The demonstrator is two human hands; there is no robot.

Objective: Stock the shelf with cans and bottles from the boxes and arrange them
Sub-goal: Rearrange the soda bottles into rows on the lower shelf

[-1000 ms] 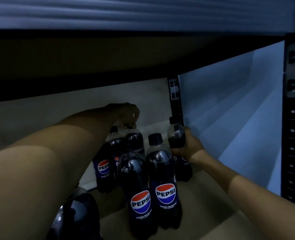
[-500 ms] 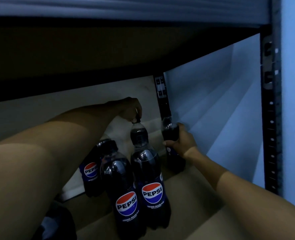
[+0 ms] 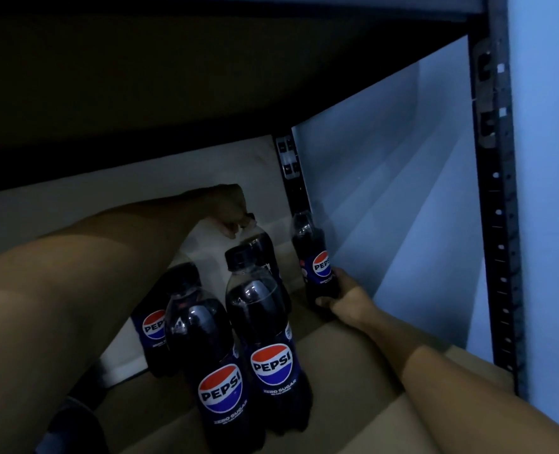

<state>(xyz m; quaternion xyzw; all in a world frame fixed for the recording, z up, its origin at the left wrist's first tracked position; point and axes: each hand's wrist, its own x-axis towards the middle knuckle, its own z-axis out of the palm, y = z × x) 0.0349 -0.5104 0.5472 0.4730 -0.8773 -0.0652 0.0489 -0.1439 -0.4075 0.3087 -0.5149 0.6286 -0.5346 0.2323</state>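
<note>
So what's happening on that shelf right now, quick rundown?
Left hand pinches the cap of a rear Pepsi bottle. Right hand grips the far-right bottle low, beside the rear post. Three more bottles stand in front.

— Glossy clear plastic on those Pepsi bottles (image 3: 273,326) at lower centre, highlights sliding across the shoulders, labels slick.
— And the shelf board (image 3: 353,371) beneath looks matt, like brown fibreboard; the upright post (image 3: 497,224) at right is dark perforated metal.
</note>
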